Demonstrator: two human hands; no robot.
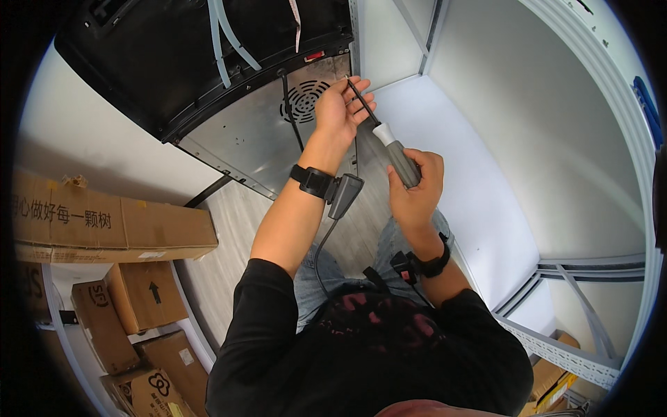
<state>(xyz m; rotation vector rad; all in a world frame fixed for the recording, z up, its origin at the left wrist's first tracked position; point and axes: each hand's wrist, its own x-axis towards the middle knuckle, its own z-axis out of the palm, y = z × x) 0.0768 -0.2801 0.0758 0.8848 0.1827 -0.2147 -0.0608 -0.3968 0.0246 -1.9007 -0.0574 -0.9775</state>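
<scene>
While your right hand (415, 182) gripped the screwdriver (389, 142) by its stiff grey handle, your left hand (338, 108) pinched its thin, likely slippery shaft against the appliance's metal back panel (257, 135).

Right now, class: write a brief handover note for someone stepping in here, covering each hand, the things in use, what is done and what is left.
Right hand: gripping the grey screwdriver handle.
Left hand: steadying the shaft, tip at the metal back panel of the black appliance, near the round vent.
Done: tool placed at the panel's top corner.
Left: cannot tell whether the screw is loose or tight; the panel remains attached.
</scene>
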